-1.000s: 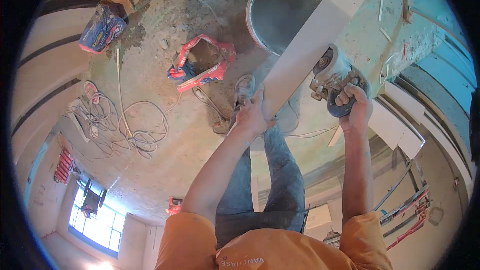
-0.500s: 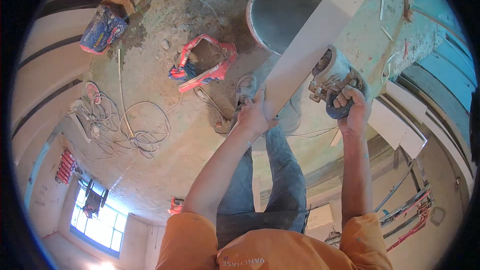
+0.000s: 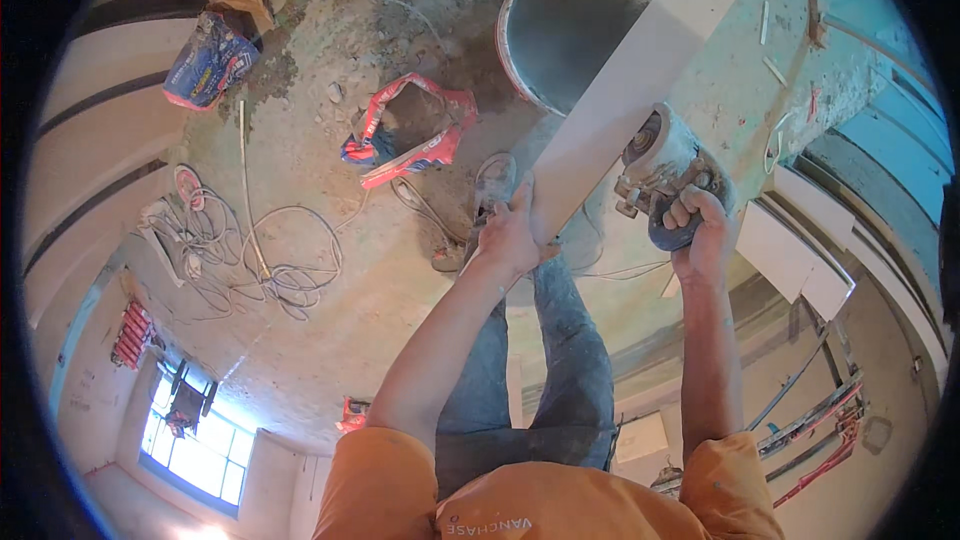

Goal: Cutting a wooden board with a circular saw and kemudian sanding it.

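Observation:
A long pale strip of tile or board (image 3: pixel 655 45) slants from the far right down toward me, crossing over the rim of a round bucket (image 3: pixel 507 25) filled with grey liquid. My left hand (image 3: pixel 508 238) is closed around the near end of this strip. On the strip's right side, my right hand (image 3: pixel 697 225) grips the handle of a dusty handheld power cutter (image 3: pixel 668 155) with a cylindrical motor body. The cutter is close to the strip's right edge; whether it touches, I cannot tell. Its blade is hidden from this view.
A torn red bag (image 3: pixel 445 145) of dark powder lies left of the bucket. Coiled cables (image 3: pixel 290 260) spread over the floor at left. A blue bag (image 3: pixel 210 65) stands farther off. Pale panels (image 3: pixel 800 250) lean at right. My shoe (image 3: pixel 492 185) is near the strip's end.
The cutter has dropped slightly toward me and tilted a little, with my right hand still around its handle. My left hand and the strip are almost unmoved.

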### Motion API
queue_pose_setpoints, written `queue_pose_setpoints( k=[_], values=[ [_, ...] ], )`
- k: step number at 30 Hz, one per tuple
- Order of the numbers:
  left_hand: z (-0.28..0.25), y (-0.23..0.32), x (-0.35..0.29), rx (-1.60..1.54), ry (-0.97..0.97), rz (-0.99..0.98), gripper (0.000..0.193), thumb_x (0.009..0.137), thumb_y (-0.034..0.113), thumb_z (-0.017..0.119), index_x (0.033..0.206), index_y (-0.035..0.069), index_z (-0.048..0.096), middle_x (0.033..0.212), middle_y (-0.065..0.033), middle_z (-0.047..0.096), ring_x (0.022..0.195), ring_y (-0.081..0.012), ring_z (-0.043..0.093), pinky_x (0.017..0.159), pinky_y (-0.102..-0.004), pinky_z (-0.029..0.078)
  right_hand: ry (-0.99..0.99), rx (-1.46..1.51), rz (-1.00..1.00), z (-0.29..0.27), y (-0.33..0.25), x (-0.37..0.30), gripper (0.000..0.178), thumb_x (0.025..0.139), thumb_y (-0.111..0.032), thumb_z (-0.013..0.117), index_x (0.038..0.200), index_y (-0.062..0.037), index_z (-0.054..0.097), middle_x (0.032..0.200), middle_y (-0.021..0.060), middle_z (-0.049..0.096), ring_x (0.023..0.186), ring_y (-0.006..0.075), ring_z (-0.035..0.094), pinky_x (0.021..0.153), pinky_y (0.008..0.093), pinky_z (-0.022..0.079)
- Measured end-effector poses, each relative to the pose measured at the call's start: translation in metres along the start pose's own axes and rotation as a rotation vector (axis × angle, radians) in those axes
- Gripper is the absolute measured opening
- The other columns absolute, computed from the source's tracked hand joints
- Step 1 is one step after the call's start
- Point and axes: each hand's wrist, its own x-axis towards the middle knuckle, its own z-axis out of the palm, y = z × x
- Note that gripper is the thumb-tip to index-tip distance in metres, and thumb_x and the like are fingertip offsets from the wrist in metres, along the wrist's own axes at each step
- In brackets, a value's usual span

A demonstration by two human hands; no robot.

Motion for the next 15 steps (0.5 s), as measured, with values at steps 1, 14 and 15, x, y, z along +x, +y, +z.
queue_pose_setpoints(
  k=[1, 14, 15],
  values=[
    [-0.001, 0.0, 0.0, 0.0, 0.0, 0.0, 0.138, 0.066, 0.047, 0.095, 0.168, 0.015, 0.007, 0.156, -0.04, 0.036, 0.14, -0.0503, 0.049, 0.116, -0.0503, 0.043, 0.0, 0.0, 0.0, 0.0, 0.0, 0.0, 0.008, 0.088, -0.001, 0.061, 0.095, -0.003, 0.057, 0.073, 0.0002, 0.046, 0.061, 0.0125, 0.047, 0.055, 0.0311, 0.042],
    [0.001, 0.002, 0.0, 0.043, 0.006, -0.018, 0.137, 0.066, 0.048, 0.095, 0.168, 0.017, 0.009, 0.156, -0.0364, 0.034, 0.141, -0.0484, 0.047, 0.114, -0.0502, 0.045, -0.033, -0.065, -0.017, 0.0, 0.009, -0.009, 0.009, 0.09, -0.006, 0.059, 0.085, -0.0094, 0.053, 0.074, -0.0023, 0.044, 0.063, 0.0106, 0.043, 0.058, 0.029, 0.039],
    [0.002, 0.002, 0.001, 0.052, 0.02, -0.02, 0.136, 0.067, 0.048, 0.095, 0.168, 0.019, 0.009, 0.152, -0.0334, 0.039, 0.136, -0.0468, 0.052, 0.112, -0.0502, 0.047, -0.029, -0.033, -0.023, -0.002, 0.01, -0.008, 0.007, 0.088, -0.002, 0.06, 0.089, -0.0069, 0.055, 0.074, -0.0008, 0.047, 0.062, 0.0116, 0.045, 0.056, 0.0299, 0.041]
  ],
)
